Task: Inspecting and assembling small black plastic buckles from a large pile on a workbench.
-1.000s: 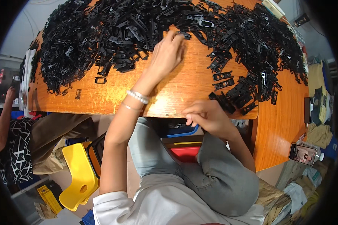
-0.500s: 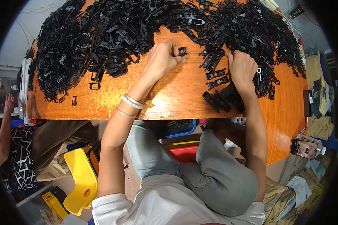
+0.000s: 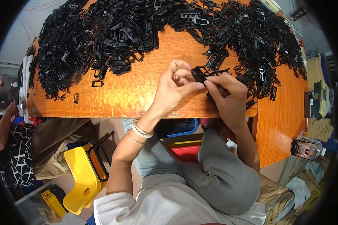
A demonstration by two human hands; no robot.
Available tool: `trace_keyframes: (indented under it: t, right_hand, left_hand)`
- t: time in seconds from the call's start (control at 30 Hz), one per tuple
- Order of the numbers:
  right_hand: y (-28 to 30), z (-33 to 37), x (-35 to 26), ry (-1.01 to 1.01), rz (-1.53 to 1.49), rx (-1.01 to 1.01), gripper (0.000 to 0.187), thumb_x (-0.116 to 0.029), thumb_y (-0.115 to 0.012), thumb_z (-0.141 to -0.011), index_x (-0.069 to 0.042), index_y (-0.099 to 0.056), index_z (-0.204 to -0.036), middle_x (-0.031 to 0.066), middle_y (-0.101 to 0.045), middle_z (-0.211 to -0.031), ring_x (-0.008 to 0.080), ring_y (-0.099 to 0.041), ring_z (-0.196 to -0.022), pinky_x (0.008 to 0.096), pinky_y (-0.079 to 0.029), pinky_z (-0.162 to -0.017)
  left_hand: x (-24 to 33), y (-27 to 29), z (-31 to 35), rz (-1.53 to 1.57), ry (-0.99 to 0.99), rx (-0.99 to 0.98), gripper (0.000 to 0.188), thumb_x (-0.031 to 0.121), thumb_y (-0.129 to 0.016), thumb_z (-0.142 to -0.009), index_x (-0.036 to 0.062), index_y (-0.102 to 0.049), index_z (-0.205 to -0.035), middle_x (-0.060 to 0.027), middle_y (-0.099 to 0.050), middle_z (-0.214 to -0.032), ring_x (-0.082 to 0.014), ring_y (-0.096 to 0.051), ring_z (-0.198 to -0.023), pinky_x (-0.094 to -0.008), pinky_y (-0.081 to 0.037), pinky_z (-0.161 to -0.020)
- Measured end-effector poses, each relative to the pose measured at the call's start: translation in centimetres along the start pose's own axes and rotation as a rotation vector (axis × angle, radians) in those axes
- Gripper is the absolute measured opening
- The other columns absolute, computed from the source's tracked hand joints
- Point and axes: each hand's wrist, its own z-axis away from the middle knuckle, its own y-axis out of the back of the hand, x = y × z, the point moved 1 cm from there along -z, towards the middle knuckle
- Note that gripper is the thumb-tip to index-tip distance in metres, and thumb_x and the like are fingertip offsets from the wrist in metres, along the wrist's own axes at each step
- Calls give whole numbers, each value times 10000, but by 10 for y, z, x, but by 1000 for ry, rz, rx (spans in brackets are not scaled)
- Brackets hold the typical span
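Part [image 3: 197, 75] — black — pinched by left hand [image 3: 172, 85] and right hand [image 3: 231, 96], both half-curled, over wooden table [image 3: 133, 88].

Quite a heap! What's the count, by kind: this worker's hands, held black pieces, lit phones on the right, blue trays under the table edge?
Worker's hands: 2 (left hand, right hand)
Held black pieces: at least 1
Lit phone: 1
Blue tray: 1
Total: at least 5

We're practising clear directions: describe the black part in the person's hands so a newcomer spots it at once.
Start with the wooden table heaped with black parts. Toward its near edge, the left hand and right hand meet, the black part between their fingertips. Only it is held; the other black parts lie loose.
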Motion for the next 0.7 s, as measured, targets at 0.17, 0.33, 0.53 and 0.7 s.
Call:
trace_keyframes:
  t: [0.17,0.33,0.53,0.7]
  right_hand:
    - [1,1,4,105,17,-34,50,11,-611,-764,22,-617,-812,31,-492,-618,81,-420,-523,227,-322,-474]
    - [1,5,0,-5,-109,-102,39,8,-572,-791,27,-589,-821,36,-489,-665,81,-422,-549,220,-311,-488]
    - [5,5,0,33,-115,-103,27,12,-569,-787,22,-577,-811,28,-492,-677,70,-425,-554,216,-306,-482]
    - [3,8,-2,69,-39,-43,39,21,-573,-777,19,-578,-816,48,-502,-688,95,-442,-538,223,-326,-478]
  left_hand:
    - [-2,1,4,-133,-17,-27,324,-60,-630,-769,-19,-469,-1047,-100,-635,-882,-130,-622,-756,-213,-490,-666]
    - [0,-1,5,44,-16,-88,361,-56,-622,-779,-16,-458,-1098,-124,-633,-958,-151,-616,-860,-248,-494,-770]
    - [4,-2,5,35,-16,-171,357,-68,-600,-790,-12,-437,-1102,-141,-625,-992,-169,-603,-915,-280,-483,-826]
    - [4,-2,4,85,-16,-140,329,-70,-577,-805,-8,-439,-1097,-156,-617,-1019,-179,-602,-936,-288,-485,-826]
